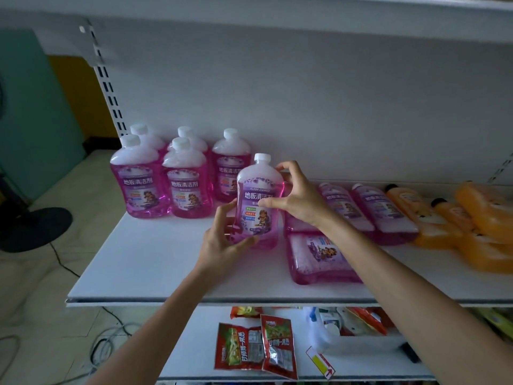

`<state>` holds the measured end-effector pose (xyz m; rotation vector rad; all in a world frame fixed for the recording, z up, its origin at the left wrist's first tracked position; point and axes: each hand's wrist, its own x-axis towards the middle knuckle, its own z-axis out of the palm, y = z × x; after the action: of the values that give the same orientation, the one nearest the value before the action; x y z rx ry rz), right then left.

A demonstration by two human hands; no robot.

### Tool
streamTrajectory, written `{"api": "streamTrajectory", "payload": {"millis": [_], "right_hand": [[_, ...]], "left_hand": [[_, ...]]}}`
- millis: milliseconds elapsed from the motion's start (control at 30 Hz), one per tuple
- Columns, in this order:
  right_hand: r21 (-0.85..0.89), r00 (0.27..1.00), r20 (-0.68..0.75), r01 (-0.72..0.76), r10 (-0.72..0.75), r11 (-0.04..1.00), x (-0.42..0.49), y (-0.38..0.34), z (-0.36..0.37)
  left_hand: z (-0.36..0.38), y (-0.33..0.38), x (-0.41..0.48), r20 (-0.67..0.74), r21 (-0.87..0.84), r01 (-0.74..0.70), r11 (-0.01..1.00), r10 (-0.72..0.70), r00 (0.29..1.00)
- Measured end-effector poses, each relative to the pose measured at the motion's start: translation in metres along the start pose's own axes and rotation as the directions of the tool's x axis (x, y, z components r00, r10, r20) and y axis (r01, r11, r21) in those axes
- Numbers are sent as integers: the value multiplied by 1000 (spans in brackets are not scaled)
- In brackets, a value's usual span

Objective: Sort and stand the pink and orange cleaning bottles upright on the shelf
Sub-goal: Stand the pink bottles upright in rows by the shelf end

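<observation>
Five standing pink bottles [166,184] are lined up upright at the back left corner of the shelf [144,273]. Just right of them, toward the middle, the held pink bottle [259,176] is kept upright: it's gripped low down by the left hand [222,240], fingers curled round it, and pinched near the shoulder by the right hand [299,201]. Further right the flat pink bottles [319,262] are left lying down, and by the right edge the orange bottles [488,212] are piled on their sides

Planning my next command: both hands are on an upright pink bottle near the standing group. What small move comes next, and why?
Probably nudge the held pink bottle back and left onto the bare shelf in front of the rightmost standing bottle, then release. The left hand and right hand hold it upright, and that spot looks free beside the two front bottles.
</observation>
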<state>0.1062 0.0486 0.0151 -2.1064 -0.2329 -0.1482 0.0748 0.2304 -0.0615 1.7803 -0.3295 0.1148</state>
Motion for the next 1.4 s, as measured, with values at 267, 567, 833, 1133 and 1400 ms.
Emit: {"api": "streamTrajectory", "payload": {"millis": [267,567,833,1133,1400], "right_hand": [[-10,994,-70,89,-89,996,-2,6,14],[-156,955,-143,237,-260,959,3,-3,31],[-189,930,-198,272,-308,943,20,3,52],[-323,910,-218,275,-354,906,44,4,67],[-375,924,-179,254,-339,892,42,5,63]], "left_hand": [[-4,-3,2,34,-5,19,1000,-19,999],[-6,-8,7,-152,98,-16,995,31,988],[-12,-10,4,-255,37,99,994,-86,963],[-10,-6,6,-185,228,150,962,-108,977],[-8,-4,7,-156,326,137,935,-89,984]]}}
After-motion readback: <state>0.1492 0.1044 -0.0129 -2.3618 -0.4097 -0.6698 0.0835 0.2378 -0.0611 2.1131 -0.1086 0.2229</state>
